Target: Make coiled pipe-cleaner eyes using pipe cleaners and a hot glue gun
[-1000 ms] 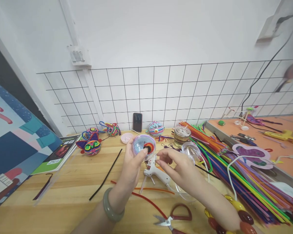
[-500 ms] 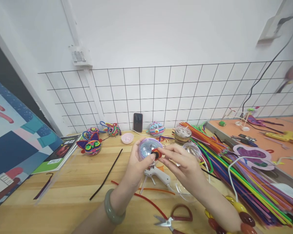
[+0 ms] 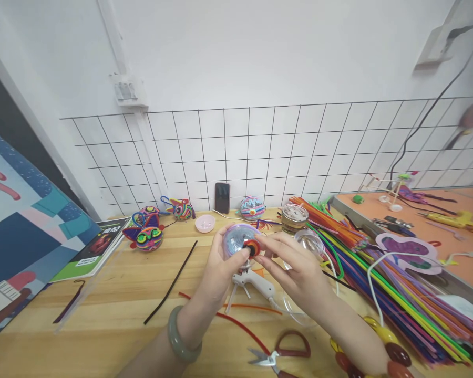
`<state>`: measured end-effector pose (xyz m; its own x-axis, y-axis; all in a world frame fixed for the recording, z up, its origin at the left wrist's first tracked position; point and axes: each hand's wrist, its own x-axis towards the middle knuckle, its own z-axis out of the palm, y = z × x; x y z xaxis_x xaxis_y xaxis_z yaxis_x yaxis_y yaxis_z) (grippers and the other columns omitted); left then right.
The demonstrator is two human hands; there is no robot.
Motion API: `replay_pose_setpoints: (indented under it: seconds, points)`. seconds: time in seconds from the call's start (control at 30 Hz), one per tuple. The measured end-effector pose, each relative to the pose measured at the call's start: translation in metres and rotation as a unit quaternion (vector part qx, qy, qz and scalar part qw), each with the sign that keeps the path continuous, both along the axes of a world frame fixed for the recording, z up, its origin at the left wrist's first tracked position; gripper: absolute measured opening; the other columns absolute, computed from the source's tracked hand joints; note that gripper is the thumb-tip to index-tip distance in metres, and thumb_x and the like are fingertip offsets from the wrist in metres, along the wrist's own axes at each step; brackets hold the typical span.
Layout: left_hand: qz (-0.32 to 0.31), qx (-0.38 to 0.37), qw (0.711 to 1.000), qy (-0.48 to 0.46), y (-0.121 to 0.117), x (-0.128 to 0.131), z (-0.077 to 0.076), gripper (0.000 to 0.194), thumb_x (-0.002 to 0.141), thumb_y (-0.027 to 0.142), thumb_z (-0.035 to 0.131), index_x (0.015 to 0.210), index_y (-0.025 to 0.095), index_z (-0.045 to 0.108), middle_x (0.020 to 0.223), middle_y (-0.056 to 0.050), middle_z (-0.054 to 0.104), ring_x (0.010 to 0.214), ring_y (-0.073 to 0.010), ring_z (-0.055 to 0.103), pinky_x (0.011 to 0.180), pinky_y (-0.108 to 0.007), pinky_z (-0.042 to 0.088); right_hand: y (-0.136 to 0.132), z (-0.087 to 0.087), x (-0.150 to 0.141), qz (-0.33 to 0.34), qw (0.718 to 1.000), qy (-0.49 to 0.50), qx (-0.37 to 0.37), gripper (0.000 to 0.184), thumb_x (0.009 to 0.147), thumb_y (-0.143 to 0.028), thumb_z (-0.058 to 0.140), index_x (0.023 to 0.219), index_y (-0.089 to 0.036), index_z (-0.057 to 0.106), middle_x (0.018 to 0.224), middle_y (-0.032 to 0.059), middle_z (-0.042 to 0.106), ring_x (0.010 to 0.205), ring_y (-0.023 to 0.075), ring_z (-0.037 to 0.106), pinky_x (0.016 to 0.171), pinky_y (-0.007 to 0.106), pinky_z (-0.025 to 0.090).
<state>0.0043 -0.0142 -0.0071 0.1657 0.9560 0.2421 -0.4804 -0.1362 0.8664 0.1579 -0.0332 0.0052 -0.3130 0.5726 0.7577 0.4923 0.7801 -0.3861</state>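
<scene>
My left hand is wrapped round a clear ball with bluish-purple filling, its thumb reaching over the front. Against the ball's front right sits a small coiled pipe-cleaner disc, black in the middle with an orange-red rim. The fingertips of my right hand pinch the disc's right edge, while my left thumb touches its dark centre. Directly below the hands lies a white glue gun. Red-handled scissors and a red pipe cleaner rest nearer to me.
A large bundle of coloured pipe cleaners spreads on the right. Finished yarn-like balls and a pink bowl stand at the back left. A phone leans on the wall. A black pipe cleaner lies to the left.
The coiled disc has turned slightly, so more of its orange-red face shows. Both hands stay almost in the same place.
</scene>
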Motion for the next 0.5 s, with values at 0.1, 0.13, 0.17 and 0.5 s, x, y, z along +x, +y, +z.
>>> replay_pose_setpoints:
  seconds: [0.1,0.13,0.17,0.5]
  points:
    - [-0.002,-0.006,1.0,-0.007,-0.0006,0.0006,0.001,0.047,0.069,0.019,0.065,0.11,0.021,0.042,0.105,-0.006,0.053,0.096,-0.018,0.051,0.083,-0.03,0.041,-0.0003,-0.0005,-0.0005,0.002,1.0,-0.015,0.015,0.036,0.084,-0.014,0.051,0.12,-0.022,0.051,0.094,0.0072,0.056,0.085,0.0169,0.055,0.07,0.03,0.049]
    - [-0.003,-0.007,1.0,-0.006,-0.0007,0.0007,0.0012,0.047,0.069,0.019,0.065,0.11,0.021,0.042,0.105,-0.006,0.053,0.095,-0.0177,0.051,0.082,-0.03,0.041,0.0,-0.0007,-0.0005,0.001,1.0,-0.017,0.017,0.036,0.084,-0.015,0.051,0.12,-0.022,0.051,0.093,0.0071,0.055,0.084,0.0169,0.055,0.069,0.03,0.049]
    - [-0.003,-0.007,1.0,-0.003,-0.0008,0.0007,0.0014,0.047,0.069,0.019,0.065,0.11,0.021,0.042,0.104,-0.006,0.054,0.094,-0.0174,0.052,0.082,-0.03,0.041,0.0003,-0.0008,-0.0005,-0.001,1.0,-0.019,0.018,0.035,0.085,-0.015,0.051,0.119,-0.022,0.052,0.092,0.0069,0.055,0.082,0.0168,0.056,0.068,0.03,0.049]
    - [-0.018,0.008,1.0,0.014,0.0011,-0.0014,0.0,0.049,0.068,0.018,0.066,0.111,0.021,0.043,0.105,-0.005,0.055,0.097,-0.0172,0.052,0.083,-0.028,0.041,0.0016,0.0019,0.0029,-0.016,0.998,-0.056,-0.012,0.027,0.086,-0.02,0.05,0.112,-0.021,0.057,0.088,0.0057,0.057,0.079,0.016,0.057,0.067,0.028,0.049]
